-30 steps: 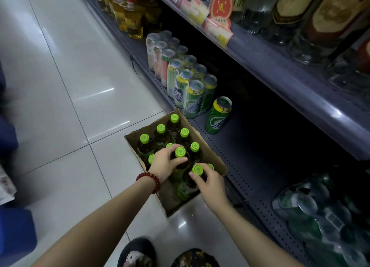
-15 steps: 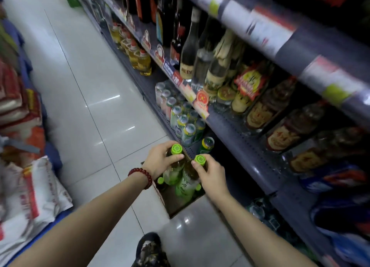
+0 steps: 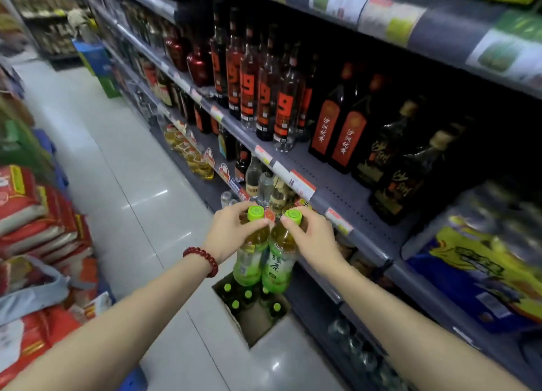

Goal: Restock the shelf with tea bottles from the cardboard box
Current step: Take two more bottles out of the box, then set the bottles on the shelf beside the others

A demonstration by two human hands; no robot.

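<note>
The left hand (image 3: 231, 232) grips one tea bottle (image 3: 250, 255) at its neck; the right hand (image 3: 312, 238) grips another bottle (image 3: 278, 261) likewise; both hang side by side above the cardboard box (image 3: 258, 323).

Green Caps, Amber Tea, Red Labels

Two tea bottles (image 3: 254, 252) (image 3: 280, 255) show lime-green caps, amber liquid and pale green labels. The cardboard box (image 3: 258, 323) is brown. Dark bottles (image 3: 264, 97) on the grey shelf (image 3: 337, 185) wear orange-red labels (one wrist carries a dark red bead bracelet (image 3: 202, 258)).
</note>
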